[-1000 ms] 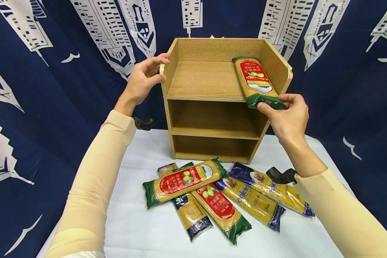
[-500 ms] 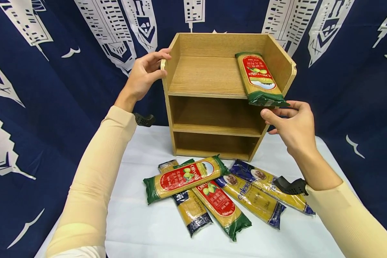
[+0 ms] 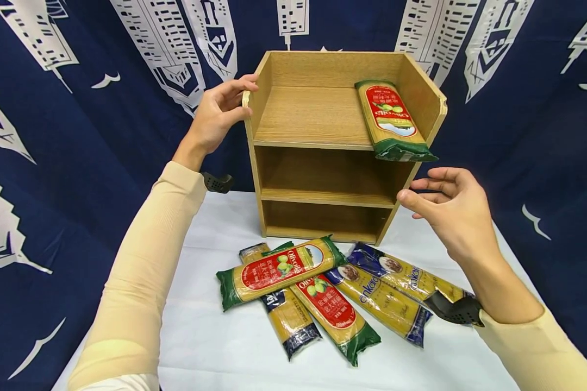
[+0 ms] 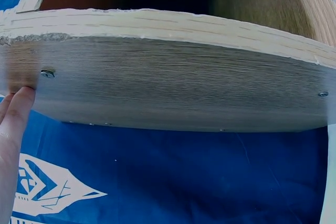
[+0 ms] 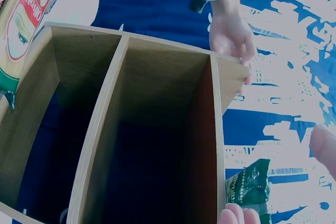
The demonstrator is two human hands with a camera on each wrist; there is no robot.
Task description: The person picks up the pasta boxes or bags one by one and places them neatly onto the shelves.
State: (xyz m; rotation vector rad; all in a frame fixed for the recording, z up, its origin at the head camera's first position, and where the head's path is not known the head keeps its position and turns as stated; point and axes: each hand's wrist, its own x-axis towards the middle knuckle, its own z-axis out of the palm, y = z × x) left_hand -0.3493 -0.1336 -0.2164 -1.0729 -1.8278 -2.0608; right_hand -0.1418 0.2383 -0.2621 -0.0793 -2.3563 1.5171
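Head view: the shelved pasta packet [image 3: 391, 122] lies up-left of the nearer right hand [image 3: 455, 212] — fingers loosely curved, empty — pointing lengthwise away.

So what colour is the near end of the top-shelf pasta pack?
Dark green, on the Olivoilà pasta pack; clearest in the head view.

Head view is bright, even, mostly sharp; lower compartments [image 3: 325, 172] of shelf unit [image 3: 318, 119] dim, small glints on pasta packs [image 3: 339, 312]. Left wrist soft, bluish, board edge [image 4: 173, 20] looks bowed. Right wrist hazy, curtain [image 5: 294, 103] washed out at right.
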